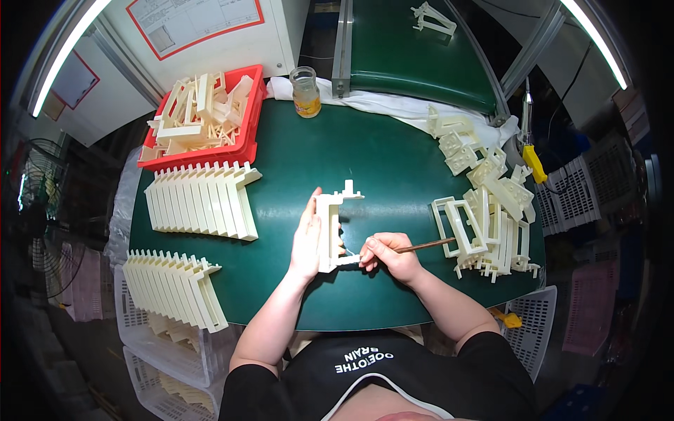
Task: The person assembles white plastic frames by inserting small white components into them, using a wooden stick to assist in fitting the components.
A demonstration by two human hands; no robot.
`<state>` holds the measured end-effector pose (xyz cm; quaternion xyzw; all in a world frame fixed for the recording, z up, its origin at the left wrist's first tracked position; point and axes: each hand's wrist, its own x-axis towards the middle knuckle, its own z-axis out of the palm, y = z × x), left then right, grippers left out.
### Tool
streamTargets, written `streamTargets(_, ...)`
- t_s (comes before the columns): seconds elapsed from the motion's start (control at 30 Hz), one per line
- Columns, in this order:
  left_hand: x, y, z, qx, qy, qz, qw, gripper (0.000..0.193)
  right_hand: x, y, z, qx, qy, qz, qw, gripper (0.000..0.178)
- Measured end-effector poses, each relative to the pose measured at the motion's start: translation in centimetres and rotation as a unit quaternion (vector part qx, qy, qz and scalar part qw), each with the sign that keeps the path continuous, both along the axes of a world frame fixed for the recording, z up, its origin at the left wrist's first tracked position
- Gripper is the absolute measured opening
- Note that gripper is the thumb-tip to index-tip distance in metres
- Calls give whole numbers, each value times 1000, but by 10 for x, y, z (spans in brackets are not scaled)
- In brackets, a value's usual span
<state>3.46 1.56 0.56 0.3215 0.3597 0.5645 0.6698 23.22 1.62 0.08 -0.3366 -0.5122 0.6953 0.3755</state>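
Note:
My left hand [306, 244] is closed around a cream plastic frame part [327, 242], holding it upright over the green table. The thumb side lies along its left edge, and some fingertips show behind it. In my right hand [392, 255] is a thin brown stick-like tool [430, 245], gripped like a pen and pointing out to the right. The right fingers are at the lower arm of the part; the working tip of the tool is too small to make out. Beyond the tool's far end lies a jumbled pile of cream plastic parts [502, 235].
Two neat rows of cream parts, an upper row [200, 202] and a lower row [172, 288], lie on the left. Behind them sits a red bin [253, 112] of loose pieces. A glass jar [305, 95] stands near a green conveyor [421, 59]. At right hangs a yellow-handled tool [533, 165].

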Motion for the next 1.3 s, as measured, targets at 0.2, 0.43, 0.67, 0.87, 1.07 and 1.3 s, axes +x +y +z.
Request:
streamTargets(0.2, 1, -1, 2, 39, 97, 30, 994, 54, -6, -3, 4, -24, 83, -18, 996, 36)
streamTargets(0.43, 3, -5, -2, 34, 111, -16, 993, 75, -9, -7, 19, 417, 0, -211, 884, 31)
streamTargets(0.67, 12, -19, 0, 80, 118, 4, 990, 52, -29, -20, 36, 495, -88, -135, 854, 13)
streamTargets(0.87, 6, -13, -6, 59, 130, -24, 990, 46, -21, -5, 29, 540, -140, -158, 814, 19)
streamTargets(1.07, 2, -13, 0, -100, -156, -181, 966, 49, -11, 7, 35, 641, -228, -181, 710, 8)
streamTargets(1.3, -10, -14, 11, 90, -51, -108, 989, 53, 6, 23, 13, 399, -245, -292, 834, 9)
